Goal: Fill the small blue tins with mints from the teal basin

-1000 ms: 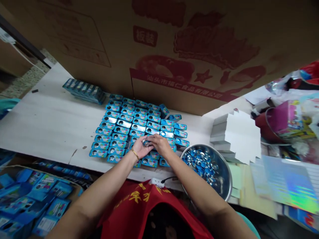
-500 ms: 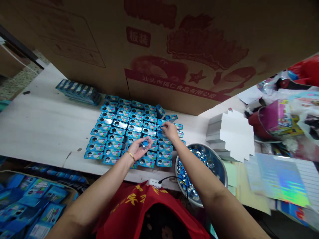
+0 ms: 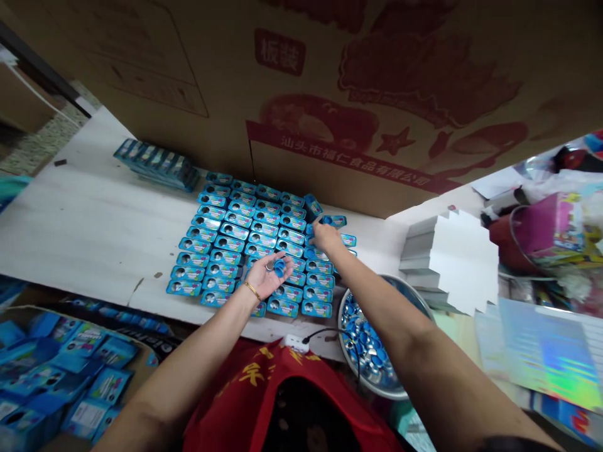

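Note:
Several rows of small blue packets (image 3: pixel 245 242) with round holes lie in a grid on the white table (image 3: pixel 89 226). My left hand (image 3: pixel 266 274) hovers palm-up over the near rows, cupping a few small blue round discs (image 3: pixel 279 267). My right hand (image 3: pixel 325 236) reaches to the far right part of the grid, fingertips pressed on a packet there. Whether it still pinches a disc is hidden. A metal bowl (image 3: pixel 405 295) of blue discs sits under my right forearm.
A large printed cardboard box (image 3: pixel 330 94) walls off the back of the table. A stack of blue packets (image 3: pixel 155 164) lies at the back left. White card stacks (image 3: pixel 452 257) stand right of the bowl. A carton of blue packets (image 3: pixel 56 376) sits lower left.
My hands were together over the near rows; the right hand has moved away to the far right of the grid, while the left has turned palm-up holding discs.

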Demonstrator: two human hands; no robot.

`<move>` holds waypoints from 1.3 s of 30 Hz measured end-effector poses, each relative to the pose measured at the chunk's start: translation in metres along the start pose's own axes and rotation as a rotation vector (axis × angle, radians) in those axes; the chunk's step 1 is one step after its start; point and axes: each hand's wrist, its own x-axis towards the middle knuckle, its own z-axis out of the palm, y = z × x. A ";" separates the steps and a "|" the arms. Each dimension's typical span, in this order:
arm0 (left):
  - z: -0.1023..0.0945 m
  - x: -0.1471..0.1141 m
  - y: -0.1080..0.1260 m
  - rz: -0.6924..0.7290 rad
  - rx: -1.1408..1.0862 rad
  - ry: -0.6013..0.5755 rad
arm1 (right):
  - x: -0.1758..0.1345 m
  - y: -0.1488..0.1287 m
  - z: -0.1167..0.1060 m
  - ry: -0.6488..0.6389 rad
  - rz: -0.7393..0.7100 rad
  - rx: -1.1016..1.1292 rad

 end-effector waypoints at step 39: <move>-0.019 -0.023 -0.024 0.035 0.310 -0.054 | -0.114 -0.011 0.052 0.141 -0.208 0.326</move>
